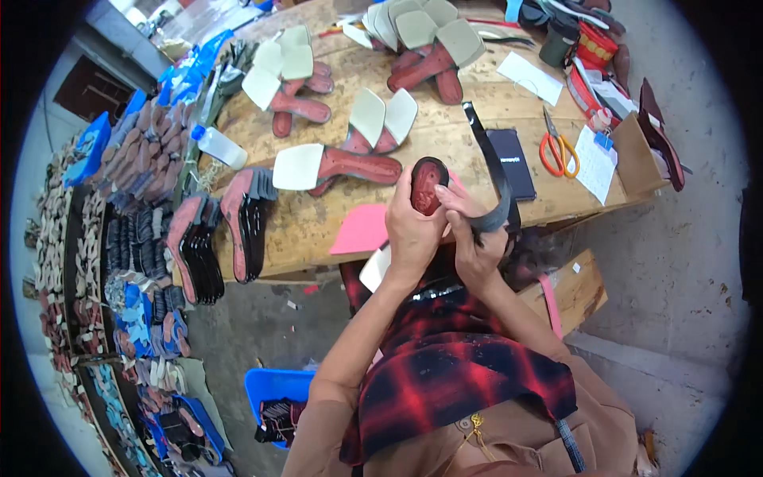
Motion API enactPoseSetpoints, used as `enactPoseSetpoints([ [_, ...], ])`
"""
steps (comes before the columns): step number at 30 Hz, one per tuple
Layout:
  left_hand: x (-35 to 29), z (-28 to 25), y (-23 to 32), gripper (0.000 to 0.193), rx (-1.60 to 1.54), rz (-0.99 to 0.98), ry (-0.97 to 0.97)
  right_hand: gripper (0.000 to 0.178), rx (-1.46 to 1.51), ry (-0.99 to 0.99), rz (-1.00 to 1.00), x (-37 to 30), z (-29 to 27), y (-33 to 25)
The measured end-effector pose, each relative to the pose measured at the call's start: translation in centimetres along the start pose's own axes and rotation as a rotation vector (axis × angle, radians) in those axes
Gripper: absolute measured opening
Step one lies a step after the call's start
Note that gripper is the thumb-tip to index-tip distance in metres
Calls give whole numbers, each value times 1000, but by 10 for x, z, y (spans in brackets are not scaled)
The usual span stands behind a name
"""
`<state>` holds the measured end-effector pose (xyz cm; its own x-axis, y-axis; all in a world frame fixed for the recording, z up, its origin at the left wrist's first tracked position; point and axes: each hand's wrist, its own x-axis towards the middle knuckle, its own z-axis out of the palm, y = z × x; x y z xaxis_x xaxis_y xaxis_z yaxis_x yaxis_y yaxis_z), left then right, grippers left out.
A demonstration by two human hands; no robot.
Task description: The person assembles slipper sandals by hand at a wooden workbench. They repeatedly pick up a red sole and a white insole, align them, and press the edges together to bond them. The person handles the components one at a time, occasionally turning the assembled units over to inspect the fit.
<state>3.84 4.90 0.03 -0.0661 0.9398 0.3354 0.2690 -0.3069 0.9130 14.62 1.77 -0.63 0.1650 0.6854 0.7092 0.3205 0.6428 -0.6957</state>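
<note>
Just over the table's front edge, my left hand point(415, 238) is closed around a red shoe insole point(429, 184) with a dark rim. Its rounded end points up and away from me. A cream-white piece point(376, 269) shows below my left hand, probably the insole's other end. My right hand point(479, 245) is closed on a long dark strip point(491, 159), which curves up from the fingers and over the table. Its fingertips are close to the insole's right side; whether they touch it I cannot tell. A pink sheet point(362, 228) lies beside my left hand.
More red insoles point(366, 165) with cream-white ends lie across the wooden table point(270, 226). Black-edged soles point(246, 230) stand stacked at the left, near a bottle point(219, 147). Orange-handled scissors point(559, 151), a dark phone-like slab point(511, 164) and papers lie right. Shelves of shoe parts line the far left.
</note>
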Motion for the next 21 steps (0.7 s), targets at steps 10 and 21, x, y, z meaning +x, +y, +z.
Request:
enactPoseSetpoints([
  [10,16,-21,0,37,-767,-501,-164,22,350,-149,558,14,-14,-19],
  [21,11,-20,-12,37,-953,-761,39,48,238,-404,201,-39,-42,-19],
])
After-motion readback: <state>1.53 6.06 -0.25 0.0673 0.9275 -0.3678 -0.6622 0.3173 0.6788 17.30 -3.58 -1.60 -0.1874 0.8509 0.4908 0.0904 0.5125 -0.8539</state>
